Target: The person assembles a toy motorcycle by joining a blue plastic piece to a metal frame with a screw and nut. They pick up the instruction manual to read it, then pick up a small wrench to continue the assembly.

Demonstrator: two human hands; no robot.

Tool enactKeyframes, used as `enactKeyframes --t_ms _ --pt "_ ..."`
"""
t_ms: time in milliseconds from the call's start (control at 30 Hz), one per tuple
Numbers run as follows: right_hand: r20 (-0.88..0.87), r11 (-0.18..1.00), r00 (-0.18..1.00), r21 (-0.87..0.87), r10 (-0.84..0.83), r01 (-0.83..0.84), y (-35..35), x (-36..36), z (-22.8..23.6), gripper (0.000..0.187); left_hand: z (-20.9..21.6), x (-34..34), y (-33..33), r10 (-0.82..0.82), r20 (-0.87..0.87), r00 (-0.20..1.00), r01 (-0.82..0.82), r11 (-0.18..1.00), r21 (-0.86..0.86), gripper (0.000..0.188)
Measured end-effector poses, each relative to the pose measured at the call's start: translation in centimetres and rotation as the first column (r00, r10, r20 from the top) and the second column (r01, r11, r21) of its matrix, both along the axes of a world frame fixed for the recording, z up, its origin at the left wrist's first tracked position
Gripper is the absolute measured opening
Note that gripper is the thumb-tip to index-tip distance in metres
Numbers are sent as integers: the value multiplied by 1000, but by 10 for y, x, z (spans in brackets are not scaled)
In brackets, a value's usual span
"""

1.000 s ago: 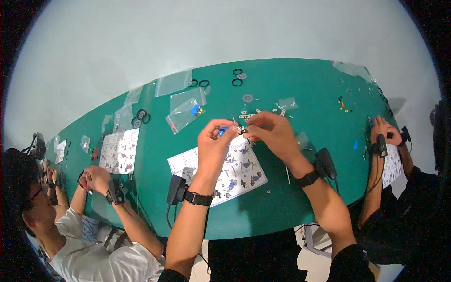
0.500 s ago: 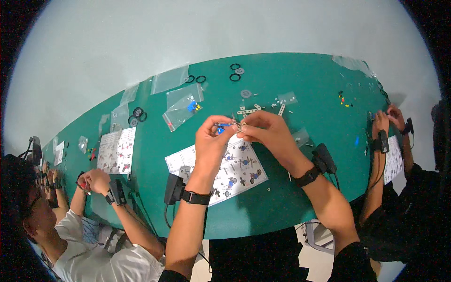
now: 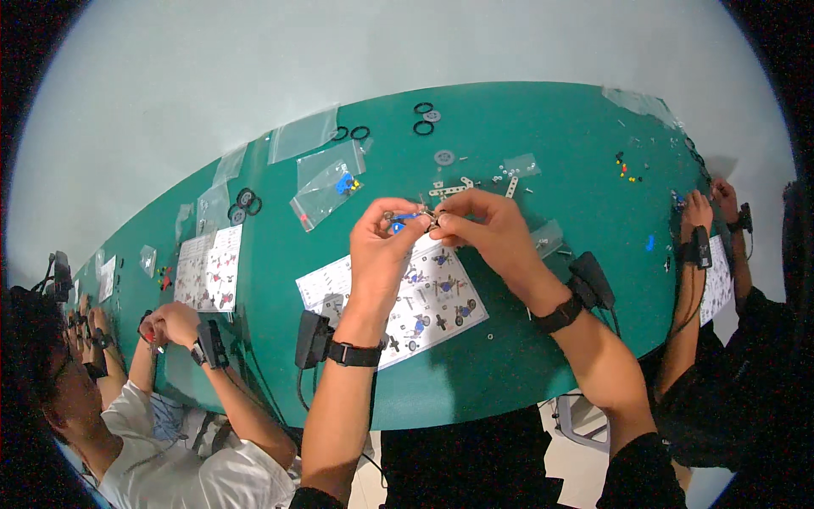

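A: Head view, centre of the frame: both hands meet above the green table [image 3: 543, 170]. What's between them?

B: A small assembly [image 3: 415, 219] of thin metal strips with a blue plastic piece. The left hand [image 3: 383, 246] has its fingertips pinched shut on the blue end; the right hand [image 3: 485, 225] pinches the metal end, fingers curled tight. The assembly sits right at the fingertips, bridging the two grips, lifted off the table.

A: Texture of the surface?

B: Smooth, matte green, with a curved far edge. Under the hands lies a flat paper sheet [image 3: 424, 297], white with small coloured pictures.

A: And further up?

B: Loose perforated metal strips [image 3: 449, 190] just above the hands, a grey disc [image 3: 444, 157], and black rubber rings [image 3: 423, 127] near the top edge. To the upper left are clear, glossy plastic bags [image 3: 326, 191], one with blue and yellow bits inside.

A: Wrists?

B: Each wears a black band; a black boxy device rests beside each forearm.

A: Others?

B: A person's hand [image 3: 170, 322] at lower left beside a second sheet [image 3: 208, 267], and another person's hands [image 3: 704, 212] at the right edge.
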State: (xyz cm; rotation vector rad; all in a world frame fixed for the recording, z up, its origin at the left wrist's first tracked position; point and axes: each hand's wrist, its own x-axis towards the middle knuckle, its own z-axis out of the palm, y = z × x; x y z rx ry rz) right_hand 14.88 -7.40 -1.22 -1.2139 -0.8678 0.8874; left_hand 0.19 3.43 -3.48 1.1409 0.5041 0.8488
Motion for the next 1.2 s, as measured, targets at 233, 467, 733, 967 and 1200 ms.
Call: enactKeyframes --t_ms 233,467,733,967,1200 --pt "-67 1000 997 -5 -25 25 1 -1 0 20 5 -1 -4 31 -131 991 -25 998 54 16" --pt "82 999 996 14 -44 43 1 3 1 19 7 -1 -4 55 -114 992 -39 990 135 12" --pt "172 997 982 30 -77 73 1 3 1 19 8 -4 0 53 -166 985 -40 996 81 12" --pt "179 992 978 76 -110 98 0 2 -1 20 15 -5 -2 90 -253 963 -49 985 165 10" --pt "195 997 978 30 -80 76 1 3 0 21 12 -4 -1 105 -194 975 -66 978 198 10"
